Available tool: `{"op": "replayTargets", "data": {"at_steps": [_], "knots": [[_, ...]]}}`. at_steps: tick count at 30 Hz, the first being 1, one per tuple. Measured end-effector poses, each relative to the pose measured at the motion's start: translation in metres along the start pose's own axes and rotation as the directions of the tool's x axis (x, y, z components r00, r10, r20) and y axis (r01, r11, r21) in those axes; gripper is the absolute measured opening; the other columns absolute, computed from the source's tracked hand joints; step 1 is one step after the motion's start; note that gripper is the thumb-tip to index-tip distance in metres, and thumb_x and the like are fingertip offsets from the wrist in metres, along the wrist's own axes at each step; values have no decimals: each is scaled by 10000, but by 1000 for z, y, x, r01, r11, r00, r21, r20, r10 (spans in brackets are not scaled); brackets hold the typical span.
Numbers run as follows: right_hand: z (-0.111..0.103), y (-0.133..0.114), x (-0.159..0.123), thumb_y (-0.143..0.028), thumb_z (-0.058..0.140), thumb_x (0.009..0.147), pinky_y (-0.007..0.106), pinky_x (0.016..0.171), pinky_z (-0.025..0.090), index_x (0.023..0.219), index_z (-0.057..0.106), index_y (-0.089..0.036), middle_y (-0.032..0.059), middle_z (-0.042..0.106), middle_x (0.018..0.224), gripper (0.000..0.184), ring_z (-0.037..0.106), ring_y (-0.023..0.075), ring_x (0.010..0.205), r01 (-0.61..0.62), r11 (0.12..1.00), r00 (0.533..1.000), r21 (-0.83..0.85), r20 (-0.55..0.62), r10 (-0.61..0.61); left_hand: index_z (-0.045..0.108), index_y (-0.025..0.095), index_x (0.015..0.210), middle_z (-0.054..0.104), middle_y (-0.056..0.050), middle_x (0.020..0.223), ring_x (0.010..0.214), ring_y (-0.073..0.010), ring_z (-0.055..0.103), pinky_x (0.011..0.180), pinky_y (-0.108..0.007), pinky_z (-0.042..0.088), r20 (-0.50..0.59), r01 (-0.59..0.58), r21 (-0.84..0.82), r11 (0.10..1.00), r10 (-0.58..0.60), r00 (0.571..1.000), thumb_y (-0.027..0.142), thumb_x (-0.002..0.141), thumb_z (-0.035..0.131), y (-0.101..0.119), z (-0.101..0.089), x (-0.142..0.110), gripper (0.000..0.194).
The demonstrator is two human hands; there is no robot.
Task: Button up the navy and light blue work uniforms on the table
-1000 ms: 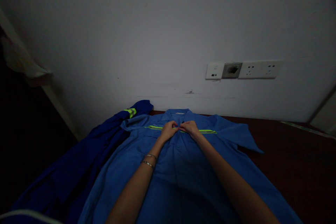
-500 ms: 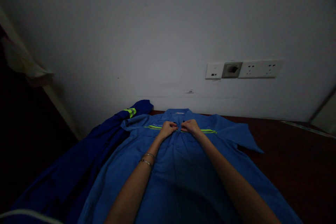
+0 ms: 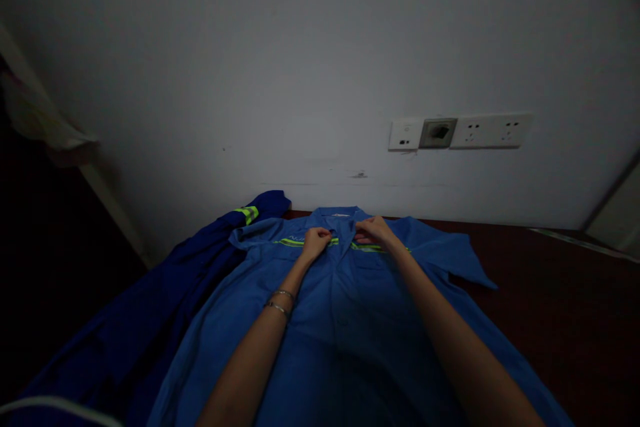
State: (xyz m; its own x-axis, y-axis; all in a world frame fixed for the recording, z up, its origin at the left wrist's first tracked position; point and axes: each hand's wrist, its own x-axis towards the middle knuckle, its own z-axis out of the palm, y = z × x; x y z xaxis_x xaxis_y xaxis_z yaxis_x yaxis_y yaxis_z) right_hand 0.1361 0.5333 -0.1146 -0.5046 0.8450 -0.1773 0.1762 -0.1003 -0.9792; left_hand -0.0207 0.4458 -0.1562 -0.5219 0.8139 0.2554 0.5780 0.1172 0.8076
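Blue shirt (image 3: pixel 345 320) lies front-up on the dark red table (image 3: pixel 540 307) in the head view, beside a darker blue garment (image 3: pixel 170 293). At the yellow-green chest stripe (image 3: pixel 293 242), the left hand (image 3: pixel 316 241) and right hand (image 3: pixel 376 232) each pinch cloth by the front opening.

Blue short-sleeved shirt (image 3: pixel 345 327) lying flat, upper front parted.

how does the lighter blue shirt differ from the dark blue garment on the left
The lighter blue shirt lies spread out; the dark blue garment looks bunched and narrower.
The shirt's yellow-green stripe crosses its chest; the dark garment shows a short band near its far end.
The left hand and right hand are at the shirt's front, away from the dark garment.
Both are blue with yellow-green trim.
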Motion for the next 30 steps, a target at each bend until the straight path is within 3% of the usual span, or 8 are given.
{"op": "replayTargets", "data": {"at_steps": [3,8,12,16,19,24,27,30], "knots": [[0,-1,-1,-142,582,619,200,434,501,555,545,-118,16,602,484,78,570,112,441,3,998,1000,-57,10,-3,676,83,827,640,-35,673,564,-94,530,531,-182,396,3,29,-15,999,-29,1000,173,697,565,15,-8,-2,193],[-2,2,5,-184,598,626,217,398,461,480,553,-121,33,574,421,165,554,138,398,63,957,998,-285,38,-54,676,83,799,538,13,487,394,-64,428,401,-166,318,156,-10,42,999,4,988,224,718,538,26,-38,-10,214],[3,-5,3,-234,544,695,213,462,448,404,538,-130,59,561,406,309,567,144,416,244,790,965,-563,58,-257,657,81,737,491,30,429,346,-55,391,368,-160,292,181,84,93,992,-100,978,224,725,511,7,-68,-20,204],[30,-14,-15,-160,544,675,206,501,444,398,529,-137,58,555,398,278,578,147,437,392,674,902,-626,115,-417,621,94,702,549,12,514,366,-48,425,360,-143,295,115,199,59,978,-204,972,213,731,490,-21,-91,-32,180],[59,-13,-29,-97,530,656,198,445,436,464,540,-135,43,574,428,196,558,133,396,422,734,906,-531,227,-357,597,106,651,515,23,465,345,-47,406,364,-146,294,20,265,92,960,-268,963,211,731,489,-40,-102,-40,170],[102,-4,-38,-33,532,627,184,366,425,511,542,-132,25,582,440,153,535,118,357,284,854,921,-436,371,-117,567,127,615,477,26,419,351,-81,424,395,-180,308,-106,332,145,932,-319,942,229,724,488,-59,-112,-52,169],[120,-2,-33,-17,520,623,176,358,429,475,530,-136,27,570,410,191,529,116,350,225,855,928,-467,369,-43,569,132,630,582,-26,561,520,-129,540,494,-201,361,-197,324,242,915,-281,939,218,701,512,-64,-113,-55,125],[136,0,-25,-20,499,637,178,369,437,440,519,-139,48,583,418,231,541,124,362,209,850,932,-484,362,-22,580,130,657,642,-81,733,709,-178,588,607,-226,386,-201,283,346,895,-224,954,229,700,515,-66,-113,-56,126]]}}
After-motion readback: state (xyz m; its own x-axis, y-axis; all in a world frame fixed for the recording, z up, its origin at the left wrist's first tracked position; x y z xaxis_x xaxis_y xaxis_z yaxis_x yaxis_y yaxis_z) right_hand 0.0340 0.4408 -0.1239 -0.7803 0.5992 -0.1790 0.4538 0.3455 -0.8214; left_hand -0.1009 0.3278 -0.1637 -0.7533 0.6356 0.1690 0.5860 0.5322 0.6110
